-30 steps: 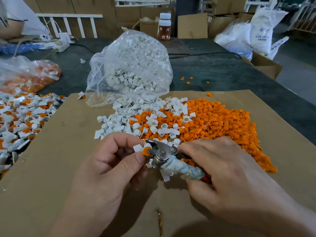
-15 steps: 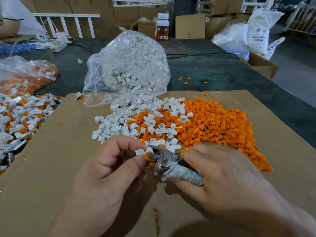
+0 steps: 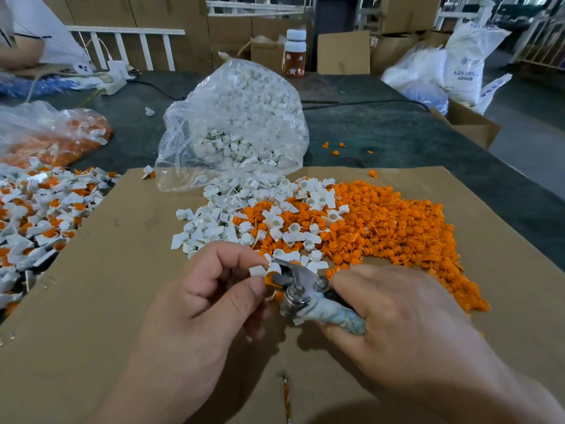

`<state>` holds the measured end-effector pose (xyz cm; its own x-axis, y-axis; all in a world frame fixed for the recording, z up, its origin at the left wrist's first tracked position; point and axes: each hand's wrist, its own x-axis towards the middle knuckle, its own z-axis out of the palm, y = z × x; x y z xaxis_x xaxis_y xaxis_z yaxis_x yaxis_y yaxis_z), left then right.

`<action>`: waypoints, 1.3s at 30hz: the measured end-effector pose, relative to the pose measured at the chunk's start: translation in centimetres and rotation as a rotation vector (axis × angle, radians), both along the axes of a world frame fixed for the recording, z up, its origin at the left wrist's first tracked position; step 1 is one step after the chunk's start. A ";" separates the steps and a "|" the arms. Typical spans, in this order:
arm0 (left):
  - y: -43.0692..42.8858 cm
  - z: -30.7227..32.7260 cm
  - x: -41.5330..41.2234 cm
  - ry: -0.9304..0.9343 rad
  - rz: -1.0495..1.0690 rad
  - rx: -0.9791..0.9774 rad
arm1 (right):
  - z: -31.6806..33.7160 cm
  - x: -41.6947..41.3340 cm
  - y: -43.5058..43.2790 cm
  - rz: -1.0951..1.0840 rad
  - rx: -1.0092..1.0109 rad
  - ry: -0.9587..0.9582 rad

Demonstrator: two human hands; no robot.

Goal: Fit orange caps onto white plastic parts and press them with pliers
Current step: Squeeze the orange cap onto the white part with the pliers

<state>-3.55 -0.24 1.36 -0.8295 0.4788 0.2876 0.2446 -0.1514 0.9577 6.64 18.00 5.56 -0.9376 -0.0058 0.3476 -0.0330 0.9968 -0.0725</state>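
My left hand (image 3: 211,301) pinches a small white plastic part (image 3: 258,270) with an orange cap (image 3: 269,278) in it, between thumb and fingers. My right hand (image 3: 394,319) grips the wrapped handles of the pliers (image 3: 301,290), and their metal jaws close on the capped part. Behind the hands a pile of loose orange caps (image 3: 397,228) spreads over the cardboard sheet (image 3: 122,301), mixed on its left side with loose white parts (image 3: 220,221).
A clear bag of white parts (image 3: 241,123) lies open behind the piles. Capped white parts (image 3: 39,215) are heaped at the left, with a bag of orange pieces (image 3: 55,136) behind. A bottle (image 3: 295,58), boxes and sacks stand at the back. A person's sleeve shows far left.
Both hands stay together on the same part; the pliers' jaws have closed further onto the cap. The view has shifted slightly.
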 end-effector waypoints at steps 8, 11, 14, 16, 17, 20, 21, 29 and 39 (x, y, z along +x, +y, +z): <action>0.1 0.2 -0.4 -0.169 0.140 -0.103 | -0.9 -0.7 1.5 -0.088 0.001 -0.034; 0.7 0.3 0.0 -0.292 0.074 -0.180 | -0.9 -1.1 2.2 -0.183 0.068 -0.150; 1.2 0.7 0.6 -0.330 0.045 -0.204 | -0.9 -1.5 2.3 -0.202 0.083 -0.223; 1.2 0.9 0.7 -0.333 0.058 -0.228 | -0.8 -1.6 2.1 -0.188 0.078 -0.211; 1.2 1.0 0.8 -0.332 0.062 -0.242 | -0.6 -1.6 1.9 -0.172 0.062 -0.179; 1.1 1.2 1.2 -0.303 0.043 -0.280 | -0.3 -1.2 0.7 -0.047 -0.049 0.006; 1.2 1.2 1.4 -0.283 0.041 -0.283 | -0.3 -1.2 0.1 0.007 -0.060 0.037; 0.8 0.8 2.0 -0.076 0.028 -0.219 | -0.5 -1.1 -0.6 0.129 -0.091 -0.017; 0.6 0.2 1.3 -0.375 -0.280 0.046 | 0.1 -0.4 -1.4 0.195 -0.420 -0.087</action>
<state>-2.30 0.36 1.60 -0.7213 0.6924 0.0187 -0.1737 -0.2069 0.9628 6.23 16.59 5.62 -0.9588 -0.0611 0.2774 -0.1931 0.8565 -0.4787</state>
